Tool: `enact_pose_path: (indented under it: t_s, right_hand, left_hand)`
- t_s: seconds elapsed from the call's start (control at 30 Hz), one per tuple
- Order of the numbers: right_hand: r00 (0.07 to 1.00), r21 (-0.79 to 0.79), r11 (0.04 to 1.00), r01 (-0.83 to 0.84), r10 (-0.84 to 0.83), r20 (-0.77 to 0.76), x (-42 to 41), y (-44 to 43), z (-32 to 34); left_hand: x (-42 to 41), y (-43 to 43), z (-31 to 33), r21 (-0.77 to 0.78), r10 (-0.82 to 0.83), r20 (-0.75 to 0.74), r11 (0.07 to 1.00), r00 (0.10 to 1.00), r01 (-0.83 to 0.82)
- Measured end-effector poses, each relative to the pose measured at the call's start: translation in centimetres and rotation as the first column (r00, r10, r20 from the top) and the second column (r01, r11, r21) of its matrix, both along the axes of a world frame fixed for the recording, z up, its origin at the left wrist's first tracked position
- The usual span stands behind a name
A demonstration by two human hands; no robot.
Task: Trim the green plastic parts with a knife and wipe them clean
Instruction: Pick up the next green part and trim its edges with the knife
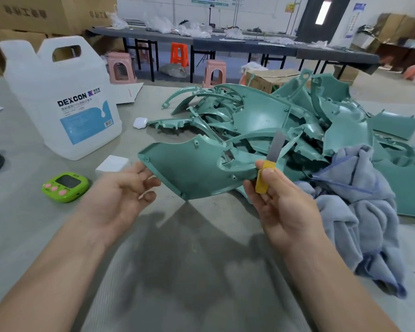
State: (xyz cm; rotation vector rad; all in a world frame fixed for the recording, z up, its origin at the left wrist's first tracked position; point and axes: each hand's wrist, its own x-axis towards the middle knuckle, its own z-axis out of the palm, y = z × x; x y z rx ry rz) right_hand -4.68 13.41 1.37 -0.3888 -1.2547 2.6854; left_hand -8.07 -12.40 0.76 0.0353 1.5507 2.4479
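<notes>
Currently the green part (189,168) is held above the table (34,224), in front of the pile of green parts (273,111). The left hand (120,197) pinches its left edge between thumb and curled fingertips. The right hand (280,207) pinches the knife (271,161) by its yellow-wrapped handle, blade upright at the part's right end. A firmer left grip seems wise, with the blade drawn along the edge and away from the fingers.
</notes>
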Motion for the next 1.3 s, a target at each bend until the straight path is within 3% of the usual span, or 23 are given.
enact_pose_path:
  t_s: [0.07,0.17,0.23,0.33,0.43,0.53,0.63,0.67,0.83,1.03,1.07,1.17,1.3]
  right_hand:
    - [1.000,-0.037,0.999,-0.001,0.001,0.017,0.1,-0.1,0.0]
    - [0.998,-0.099,0.994,-0.056,0.059,0.034,0.3,-0.7,-0.1]
    - [0.993,-0.090,0.991,-0.102,0.108,0.057,0.5,-0.9,0.0]
    - [0.992,0.224,0.974,-0.033,0.004,0.126,0.6,0.1,0.3]
    - [0.990,0.564,0.819,0.106,-0.140,0.017,0.7,1.1,0.6]
    - [0.995,0.708,0.703,0.070,0.004,-0.103,1.0,0.3,0.7]
    - [0.981,0.871,0.482,0.101,0.098,-0.168,1.1,-0.6,0.2]
    - [0.979,0.891,0.439,0.117,0.099,-0.178,1.1,-0.7,0.0]
    - [0.972,0.907,0.407,0.107,0.148,-0.181,1.2,-0.5,-0.3]
    - [0.983,0.969,0.199,0.149,0.080,-0.168,0.9,0.5,-0.5]
    - [0.982,0.966,0.206,0.157,0.073,-0.175,0.8,0.7,-0.6]
    - [0.976,0.933,0.344,0.103,0.148,-0.162,0.9,0.3,-0.6]
    - [0.987,0.980,0.150,0.132,0.076,-0.145,0.6,0.9,-0.7]
  left_hand:
    - [0.4,1.1,-0.3,-0.265,0.077,-0.055,0.960,0.996,-0.089]
    - [1.2,2.8,-0.9,-0.161,-0.070,-0.048,0.985,0.996,0.062]
    - [1.3,3.3,-0.9,-0.088,-0.049,-0.120,0.995,0.992,0.039]
    - [0.7,2.9,-0.6,-0.032,0.166,-0.275,0.983,0.947,-0.182]
    - [0.6,2.2,-0.4,-0.102,0.196,-0.415,0.961,0.888,-0.259]
    - [0.7,2.1,-0.1,-0.142,0.182,-0.465,0.951,0.866,-0.276]
    - [0.9,2.0,0.0,-0.196,0.134,-0.503,0.944,0.854,-0.264]
    - [0.9,1.9,0.0,-0.209,0.122,-0.507,0.943,0.854,-0.258]
    - [0.9,1.6,0.0,-0.247,0.094,-0.513,0.936,0.853,-0.251]
    - [0.8,1.3,0.0,-0.291,0.067,-0.518,0.924,0.853,-0.250]
    - [0.7,1.2,0.0,-0.294,0.064,-0.516,0.923,0.854,-0.247]
    - [0.6,1.2,0.0,-0.297,0.061,-0.521,0.922,0.851,-0.247]
    - [0.7,1.0,-0.2,-0.311,0.054,-0.507,0.919,0.860,-0.241]
